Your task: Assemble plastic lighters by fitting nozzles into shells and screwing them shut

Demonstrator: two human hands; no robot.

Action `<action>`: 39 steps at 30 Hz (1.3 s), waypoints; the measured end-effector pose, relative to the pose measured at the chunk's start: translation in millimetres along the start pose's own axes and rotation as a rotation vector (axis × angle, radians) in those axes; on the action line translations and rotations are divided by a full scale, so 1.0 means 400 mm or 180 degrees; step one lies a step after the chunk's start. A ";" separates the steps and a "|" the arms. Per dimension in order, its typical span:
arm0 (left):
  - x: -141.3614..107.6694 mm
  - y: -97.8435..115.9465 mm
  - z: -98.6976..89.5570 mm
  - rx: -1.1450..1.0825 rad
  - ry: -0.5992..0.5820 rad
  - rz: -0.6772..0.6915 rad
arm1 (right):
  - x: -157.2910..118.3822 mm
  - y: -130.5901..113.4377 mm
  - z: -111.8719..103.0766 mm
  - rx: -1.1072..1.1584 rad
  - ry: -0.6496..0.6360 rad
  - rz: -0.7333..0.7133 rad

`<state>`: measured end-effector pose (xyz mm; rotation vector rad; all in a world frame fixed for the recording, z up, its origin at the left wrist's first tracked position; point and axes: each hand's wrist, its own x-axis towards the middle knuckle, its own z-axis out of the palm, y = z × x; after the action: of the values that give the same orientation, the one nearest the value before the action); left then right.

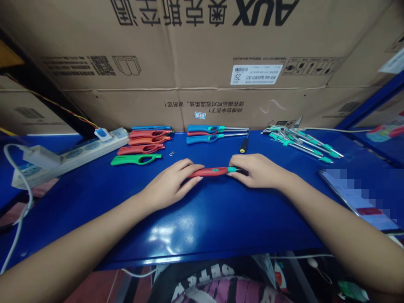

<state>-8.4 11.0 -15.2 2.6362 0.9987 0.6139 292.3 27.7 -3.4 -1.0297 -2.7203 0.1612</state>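
Observation:
A red utility lighter (211,171) is held level just above the blue table, between my two hands. My left hand (172,183) is closed on its handle end, thumb below and fingers above. At the other end, my right hand (260,170) pinches the lighter by its teal collar; the part beyond it is mostly hidden by the fingers. Behind my right hand lies a small screwdriver (243,145) with a black and yellow handle. Assembled blue lighters (202,139) with metal barrels, and a red one between them, lie farther back.
Several lighter handles (140,149) without barrels lie at the left, with tiny screws (172,153) beside them. Loose metal barrels (303,143) with teal collars are piled at the right. A power strip (85,148), a tablet-like screen (356,198) and a large cardboard box (202,63) surround the work area.

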 end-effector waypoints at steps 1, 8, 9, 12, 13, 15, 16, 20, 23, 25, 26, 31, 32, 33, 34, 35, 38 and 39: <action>0.001 -0.001 0.003 0.0011 -0.0050 -0.0026 | 0.000 0.002 0.000 -0.0018 -0.0033 0.0019; 0.001 -0.007 0.017 -0.0230 -0.0064 0.0001 | 0.000 0.006 0.009 0.0317 -0.0118 -0.0092; 0.000 -0.008 0.016 -0.0237 -0.0050 0.0010 | -0.001 0.006 0.010 0.0356 -0.0072 -0.0092; -0.002 -0.011 0.012 -0.0173 0.0082 0.0075 | 0.000 0.009 0.013 0.0353 0.0100 -0.0076; -0.003 -0.013 0.012 -0.0121 0.0125 0.0098 | 0.000 0.011 0.013 0.0317 0.0134 -0.0058; -0.003 -0.015 0.011 -0.0018 0.0129 0.0117 | 0.000 0.012 0.011 0.0221 0.0113 -0.0011; -0.003 -0.016 0.011 0.0024 0.0077 0.0115 | 0.000 0.012 0.009 0.0177 0.0061 0.0017; -0.001 -0.015 0.012 0.0224 -0.0175 0.0118 | -0.002 0.015 -0.003 0.0196 -0.0204 0.0055; -0.002 -0.011 0.006 0.0407 -0.0212 0.0072 | -0.004 0.031 -0.006 0.0246 -0.0116 0.0135; -0.002 -0.008 -0.001 0.0521 -0.0213 0.0015 | -0.005 0.052 -0.001 0.0065 0.0223 0.0417; -0.002 -0.006 -0.005 0.0561 -0.0221 -0.0015 | -0.005 0.065 0.005 -0.0083 0.0410 0.0611; -0.006 0.003 -0.013 0.0319 -0.0333 -0.0141 | -0.004 0.140 0.045 -0.0130 0.0704 0.1079; -0.007 0.004 -0.012 0.0226 -0.0340 -0.0131 | -0.003 0.153 0.052 0.0013 0.0721 0.0985; -0.008 0.005 -0.010 0.0146 -0.0336 -0.0113 | -0.002 0.163 0.058 0.0137 0.0760 0.0893; -0.009 0.006 -0.007 0.0084 -0.0320 -0.0099 | -0.002 0.172 0.062 0.0199 0.0790 0.0839; -0.010 0.006 -0.004 0.0034 -0.0319 -0.0100 | -0.002 0.178 0.064 0.0224 0.0827 0.0805; -0.013 0.008 0.007 -0.0078 -0.0325 -0.0146 | -0.006 0.185 0.056 0.0093 0.0892 0.0773; -0.014 0.008 0.010 -0.0122 -0.0328 -0.0153 | -0.009 0.184 0.050 0.0018 0.0873 0.0766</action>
<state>-8.3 4.5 -19.1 2.5740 1.0066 0.4764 336.8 79.7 -36.9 -1.2730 -2.3474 0.0615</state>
